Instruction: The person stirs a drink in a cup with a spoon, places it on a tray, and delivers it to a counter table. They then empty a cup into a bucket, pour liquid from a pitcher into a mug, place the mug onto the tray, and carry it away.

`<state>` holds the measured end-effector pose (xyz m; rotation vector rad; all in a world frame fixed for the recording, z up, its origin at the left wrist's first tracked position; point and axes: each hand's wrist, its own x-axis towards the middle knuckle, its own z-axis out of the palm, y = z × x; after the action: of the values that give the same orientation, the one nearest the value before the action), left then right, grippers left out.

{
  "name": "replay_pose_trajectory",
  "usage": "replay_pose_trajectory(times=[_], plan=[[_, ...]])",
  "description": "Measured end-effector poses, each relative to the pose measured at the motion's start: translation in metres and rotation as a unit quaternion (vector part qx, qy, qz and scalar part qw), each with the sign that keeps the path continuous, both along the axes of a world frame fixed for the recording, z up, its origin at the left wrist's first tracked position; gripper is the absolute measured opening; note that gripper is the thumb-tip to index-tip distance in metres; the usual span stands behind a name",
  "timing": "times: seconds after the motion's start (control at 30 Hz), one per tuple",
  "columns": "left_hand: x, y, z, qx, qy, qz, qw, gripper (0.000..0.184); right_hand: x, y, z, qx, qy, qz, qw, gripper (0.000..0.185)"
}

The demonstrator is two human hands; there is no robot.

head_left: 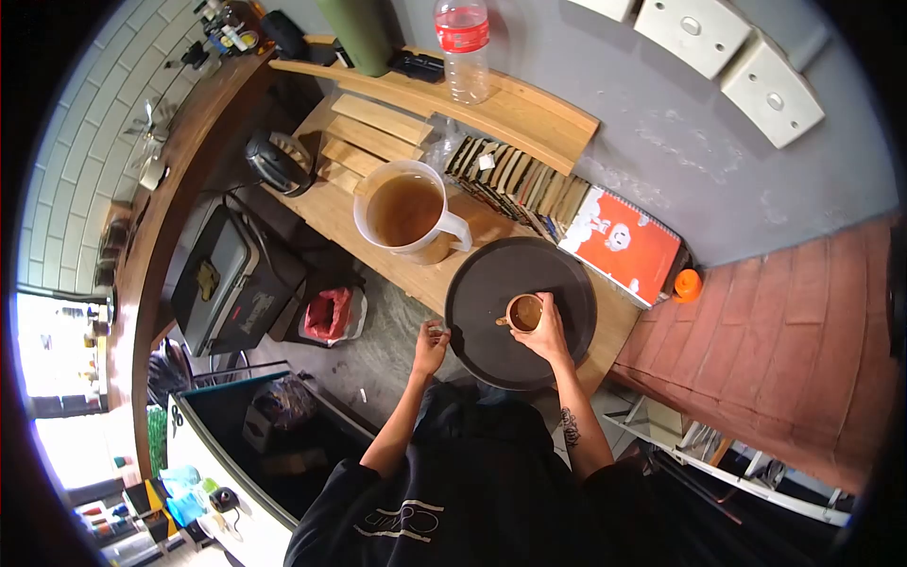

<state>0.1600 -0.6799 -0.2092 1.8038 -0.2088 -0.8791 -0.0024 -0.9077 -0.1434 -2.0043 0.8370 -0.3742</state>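
My right hand (542, 333) is wrapped round a small brown cup (522, 313), which has brownish contents inside and a handle pointing left. Under the cup lies a round dark tray (482, 283) at the front of the wooden table; whether the cup touches it I cannot tell. My left hand (431, 348) hovers just off the tray's left edge, its fingers loosely curled. I cannot make out anything held there. Behind the tray stands a large translucent jug (401, 210), holding brown liquid, with its handle towards the right.
A row of books (520, 184) and a red notebook (622, 244) line the table's back. On the shelf stands a plastic bottle (465, 57). An electric kettle (280, 163) is at the far left. A red-lined bin (331, 314) sits on the floor, beside a black cooler box (222, 283).
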Motion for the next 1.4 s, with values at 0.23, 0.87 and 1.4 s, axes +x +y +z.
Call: replay_pose_trajectory(times=[0.23,0.87,1.4], plan=[[-0.019,-0.008,-0.029,-0.002,0.050,-0.010,0.999,0.052,0.008,0.000,-0.008,0.029,0.036,0.003,0.999,0.091],[0.001,-0.019,-0.005,0.122,-0.073,-0.110,0.984,0.064,-0.050,-0.050,-0.046,-0.236,0.260,-0.275,0.895,0.051],[0.027,0.008,0.000,0.014,-0.046,-0.086,0.995,0.056,-0.080,0.010,-0.058,-0.224,0.031,-0.353,0.908,0.012]])
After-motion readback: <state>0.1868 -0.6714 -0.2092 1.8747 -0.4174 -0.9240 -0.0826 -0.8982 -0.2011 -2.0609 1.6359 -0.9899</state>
